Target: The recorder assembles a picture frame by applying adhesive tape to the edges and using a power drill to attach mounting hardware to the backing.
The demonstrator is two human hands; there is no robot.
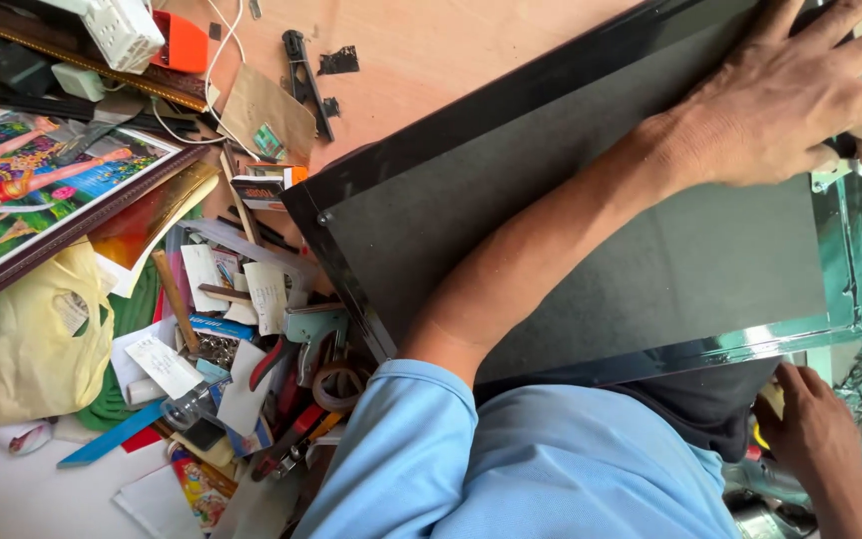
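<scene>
1. The fingers of the left hand lie spread and flat, pressed down on the far corner of a large dark framed panel; they pin it rather than pinch it.
2. A ring shows on one finger of that hand, near the panel's shiny metallic edge.
3. The left forearm, in a light blue sleeve, reaches across the grey face of the panel.
4. The right hand sits low by the person's lap, just under the panel's near edge; its fingers curl around something with a yellow part, but I cannot tell what it is or how tightly they close.
5. The panel lies tilted across the wooden tabletop, one black corner pointing into the clutter, its mirrored border catching light.
6. Just beside that corner lies a heap of pliers, paper slips and small tools.
7. Further out, a framed colourful picture leans over a yellowish plastic bag.
8. At the far edge sit a white power strip and a black tool.
</scene>
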